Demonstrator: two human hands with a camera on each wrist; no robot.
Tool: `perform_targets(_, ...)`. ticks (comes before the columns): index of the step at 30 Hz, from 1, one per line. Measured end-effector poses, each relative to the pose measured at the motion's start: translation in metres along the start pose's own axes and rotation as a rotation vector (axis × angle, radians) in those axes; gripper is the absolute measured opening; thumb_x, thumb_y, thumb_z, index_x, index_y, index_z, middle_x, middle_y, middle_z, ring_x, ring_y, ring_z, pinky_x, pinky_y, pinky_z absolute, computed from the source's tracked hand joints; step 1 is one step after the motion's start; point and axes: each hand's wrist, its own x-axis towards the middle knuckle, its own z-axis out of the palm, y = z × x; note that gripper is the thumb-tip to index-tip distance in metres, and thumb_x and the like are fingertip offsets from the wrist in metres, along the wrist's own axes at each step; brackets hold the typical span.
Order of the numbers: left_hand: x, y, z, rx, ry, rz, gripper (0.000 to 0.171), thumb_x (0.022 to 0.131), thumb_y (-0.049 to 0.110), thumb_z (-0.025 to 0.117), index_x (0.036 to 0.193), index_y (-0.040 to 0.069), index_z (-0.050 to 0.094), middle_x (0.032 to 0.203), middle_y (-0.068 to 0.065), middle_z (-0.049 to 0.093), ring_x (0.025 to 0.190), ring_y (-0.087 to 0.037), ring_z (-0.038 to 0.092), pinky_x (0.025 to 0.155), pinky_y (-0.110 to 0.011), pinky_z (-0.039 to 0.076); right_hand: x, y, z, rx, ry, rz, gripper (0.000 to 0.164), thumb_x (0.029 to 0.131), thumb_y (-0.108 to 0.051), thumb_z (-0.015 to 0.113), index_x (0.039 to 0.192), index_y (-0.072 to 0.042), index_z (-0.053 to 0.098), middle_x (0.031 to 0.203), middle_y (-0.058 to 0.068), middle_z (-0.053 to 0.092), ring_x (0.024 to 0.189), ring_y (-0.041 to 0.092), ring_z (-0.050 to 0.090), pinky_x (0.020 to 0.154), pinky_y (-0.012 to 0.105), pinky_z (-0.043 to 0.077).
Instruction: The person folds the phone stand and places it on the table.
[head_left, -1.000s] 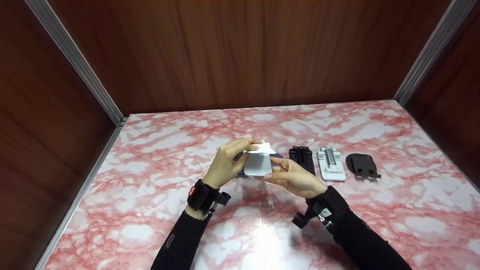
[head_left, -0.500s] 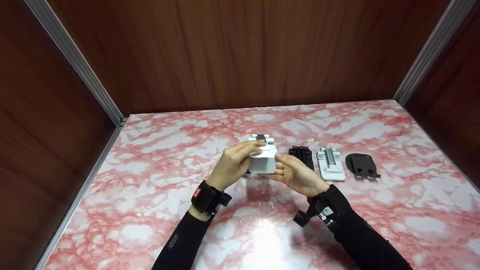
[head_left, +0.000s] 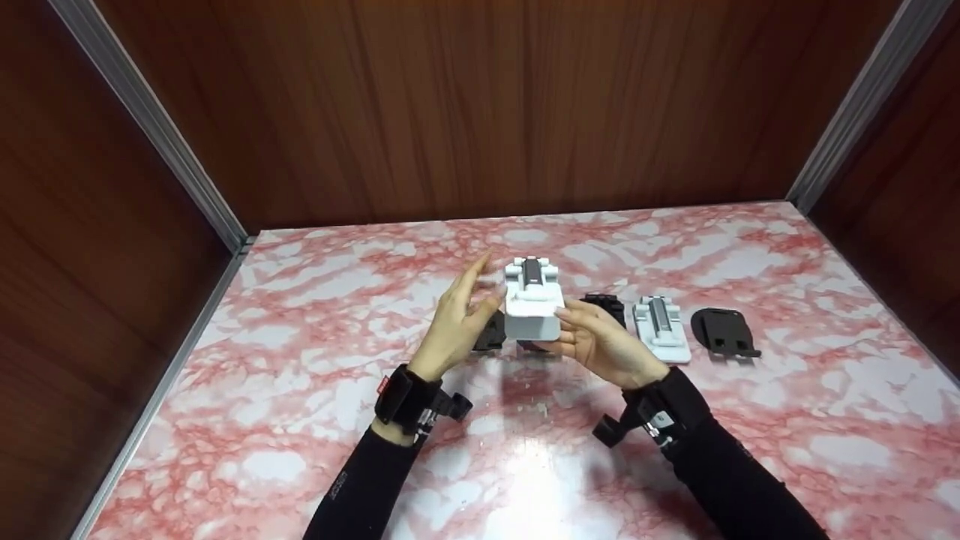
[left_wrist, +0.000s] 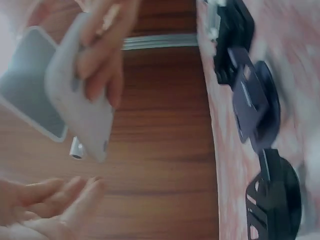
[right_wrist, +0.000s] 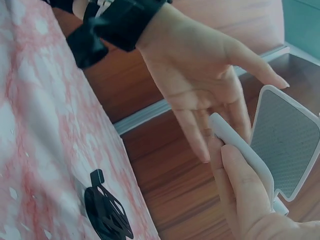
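A white folding phone stand [head_left: 532, 300] is held above the table by my right hand [head_left: 604, 341], its fingers and thumb gripping the right edge. In the right wrist view, the right hand [right_wrist: 260, 200] pinches one white plate, while the other plate with a grey textured pad [right_wrist: 287, 142] stands at an angle to it. My left hand [head_left: 454, 319] lies just left of the stand with fingers extended. Its thumb tip is close to the stand; whether it touches I cannot tell. The left wrist view also has the left hand [left_wrist: 55, 210] apart from the plates.
On the marbled table are a black stand [head_left: 490, 334], a dark blue stand [left_wrist: 250, 102], another black stand [head_left: 606, 307], a white stand [head_left: 661, 330] and a dark round-based stand [head_left: 724, 330]. Wood-grain panels [head_left: 480, 112] enclose the back and sides.
My left hand has released the white phone stand and spread its fingers at the left. The stand has shifted slightly up and right in my right hand, its hinged side now facing up.
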Motion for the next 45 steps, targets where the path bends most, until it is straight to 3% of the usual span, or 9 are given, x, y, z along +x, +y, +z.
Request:
perform_targets(5, 0.0, 0.003, -0.001, -0.233, -0.113, -0.17, 0.07, 0.099, 0.029, 0.054, 0.153, 0.001, 0.02, 0.134, -0.02, 0.049, 0.113, -0.029, 0.059, 0.094, -0.036, 0.051, 0.0, -0.002, -0.001, 0.0, 0.046, -0.006, 0.044, 0.099, -0.008, 0.052, 0.138, 0.007, 0.036, 0.121, 0.018, 0.062, 0.11, 0.029, 0.061, 0.102, 0.041, 0.045)
perform_targets(9, 0.001, 0.004, 0.001, -0.412, -0.174, -0.295, 0.071, 0.098, 0.023, 0.06, 0.152, -0.001, 0.021, 0.13, -0.021, 0.047, 0.109, -0.029, 0.059, 0.089, -0.035, 0.054, 0.001, -0.002, -0.003, 0.0, 0.061, 0.0, 0.057, 0.099, -0.005, 0.05, 0.145, 0.009, 0.021, 0.121, 0.017, 0.061, 0.11, 0.027, 0.061, 0.102, 0.04, 0.045)
perform_targets(16, 0.001, 0.002, 0.004, -0.526, -0.208, -0.326, 0.064, 0.096, 0.015, 0.06, 0.149, -0.004, 0.029, 0.125, -0.021, 0.049, 0.106, -0.028, 0.06, 0.089, -0.038, 0.054, 0.002, -0.002, -0.004, -0.01, 0.055, 0.008, 0.063, 0.099, -0.004, 0.049, 0.149, 0.009, 0.012, 0.123, 0.015, 0.06, 0.109, 0.026, 0.062, 0.101, 0.041, 0.045)
perform_targets(22, 0.0, 0.0, 0.006, -0.561, -0.218, -0.346, 0.066, 0.092, 0.011, 0.061, 0.148, -0.005, 0.031, 0.121, -0.02, 0.051, 0.101, -0.025, 0.061, 0.09, -0.038, 0.054, 0.001, -0.005, -0.007, -0.058, 0.064, 0.031, 0.069, 0.097, -0.002, 0.052, 0.149, 0.01, 0.008, 0.128, 0.015, 0.056, 0.113, 0.026, 0.06, 0.102, 0.04, 0.045)
perform_targets(27, 0.001, -0.001, 0.007, -0.533, -0.208, -0.351, 0.068, 0.089, 0.011, 0.066, 0.147, -0.006, 0.032, 0.12, -0.018, 0.054, 0.096, -0.022, 0.063, 0.087, -0.036, 0.055, 0.0, -0.008, -0.01, -0.125, 0.058, 0.051, 0.072, 0.094, 0.004, 0.051, 0.149, 0.012, 0.005, 0.131, 0.014, 0.051, 0.113, 0.023, 0.058, 0.102, 0.036, 0.045)
perform_targets(35, 0.001, -0.001, 0.007, -0.524, -0.213, -0.361, 0.065, 0.089, 0.009, 0.066, 0.145, -0.006, 0.036, 0.122, -0.02, 0.056, 0.1, -0.023, 0.062, 0.087, -0.036, 0.055, -0.001, -0.009, -0.01, -0.113, 0.056, 0.069, 0.072, 0.096, 0.001, 0.052, 0.149, 0.012, 0.004, 0.128, 0.011, 0.054, 0.111, 0.022, 0.059, 0.101, 0.036, 0.046)
perform_targets(45, 0.002, -0.003, 0.009, -0.54, -0.214, -0.367, 0.064, 0.087, 0.006, 0.068, 0.143, -0.006, 0.039, 0.123, -0.02, 0.057, 0.099, -0.024, 0.063, 0.087, -0.035, 0.055, -0.001, -0.009, -0.01, -0.14, 0.091, 0.069, 0.071, 0.093, 0.009, 0.046, 0.149, 0.011, 0.003, 0.132, 0.013, 0.047, 0.112, 0.021, 0.058, 0.101, 0.035, 0.046)
